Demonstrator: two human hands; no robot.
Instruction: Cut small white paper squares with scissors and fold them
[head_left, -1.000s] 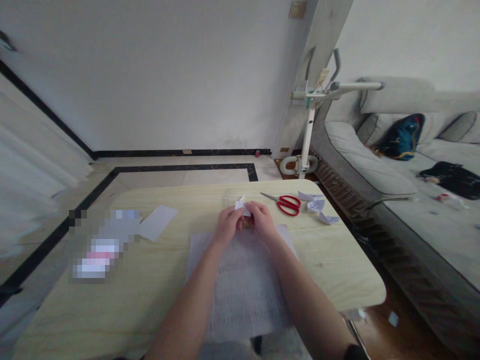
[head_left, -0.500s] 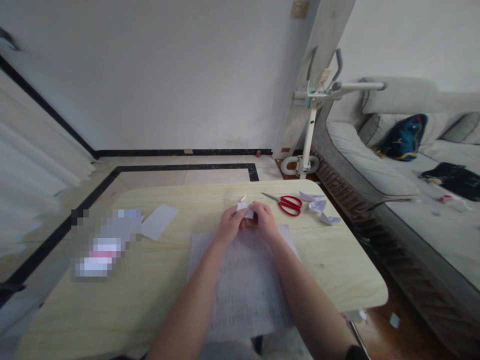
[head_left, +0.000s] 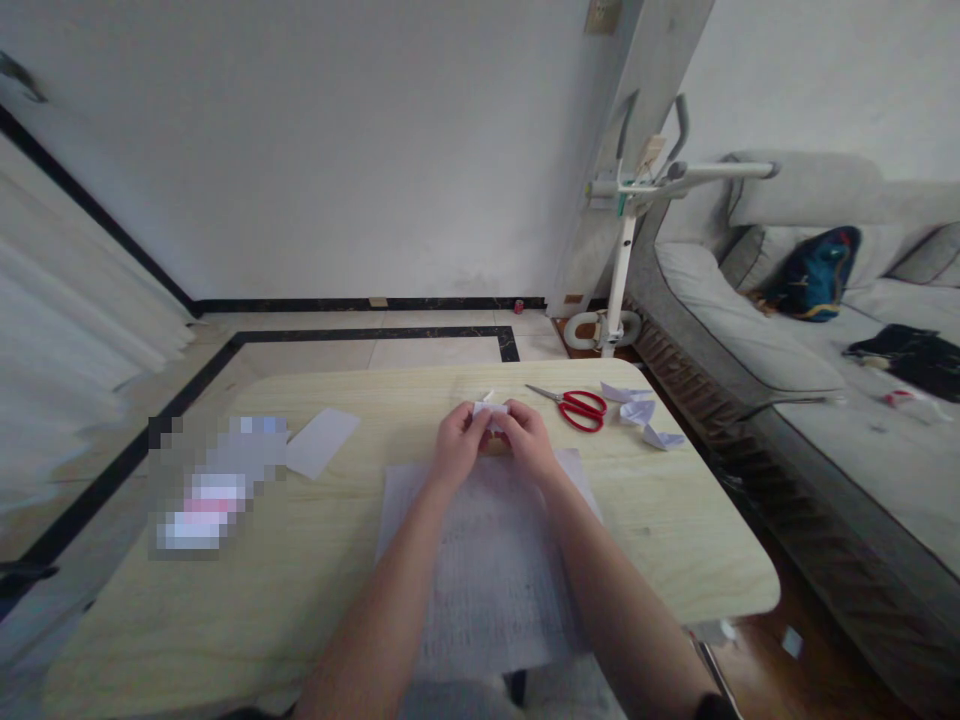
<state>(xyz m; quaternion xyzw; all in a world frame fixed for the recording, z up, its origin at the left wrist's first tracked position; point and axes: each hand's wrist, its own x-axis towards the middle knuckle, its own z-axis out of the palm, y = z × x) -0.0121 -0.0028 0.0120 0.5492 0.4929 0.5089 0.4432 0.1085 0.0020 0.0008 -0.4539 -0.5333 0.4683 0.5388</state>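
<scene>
Both my left hand and my right hand are closed on a small white piece of paper, one at each side, with the thumbs close together on its near edge. They hold it just beyond the far edge of a large printed sheet that lies under my forearms. A tiny white scrap shows just past the paper. Red-handled scissors lie to the right of my right hand, blades pointing away to the left. Beside them are several folded white paper pieces.
On the left of the pale wooden table lies a blank white sheet, next to a pixelated patch. Beyond the table's right edge stands a grey sofa. A white exercise machine is behind the far right corner.
My right hand's thumb has come in nearer to the left one. The small paper now shows as a narrower strip, tilted or folded down between my fingers.
</scene>
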